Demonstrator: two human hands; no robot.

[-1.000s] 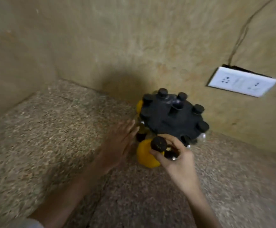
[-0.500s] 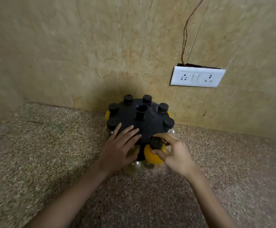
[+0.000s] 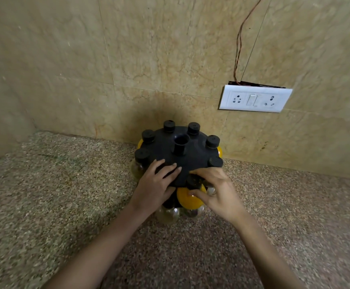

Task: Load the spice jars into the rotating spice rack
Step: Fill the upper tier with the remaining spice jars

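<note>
Nearest the camera, two bare forearms reach up from the bottom edge across a speckled granite counter toward the rack.

Right hand: thumb and fingers pinch a yellow spice jar with a black cap. Thumb tip lies on the jar's yellow body, fingers curl over the cap from behind. Jar sits at the near edge of the rack's top disc, cap level with the disc rim; whether it is fully seated cannot be told.

Left hand: fingers spread, laid flat on the near-left part of the disc top, palm over the rim. Holds nothing; rests on the disc.

Below the hands, clear round jars show under the disc, low against the counter. One looks near empty; another to its right is darker inside.

Rotating spice rack: black, round, central hollow post standing upright. Six black jar caps stand around the disc's left, far and right rim. Yellow jar bodies peek out beneath at far left and at right; a clear jar hangs at left under its cap.

Rack stands close to the tiled beige wall, near the counter's corner.

Farther right on the wall, a white switch-and-socket plate. A thin wire runs up from behind its top edge.
</note>
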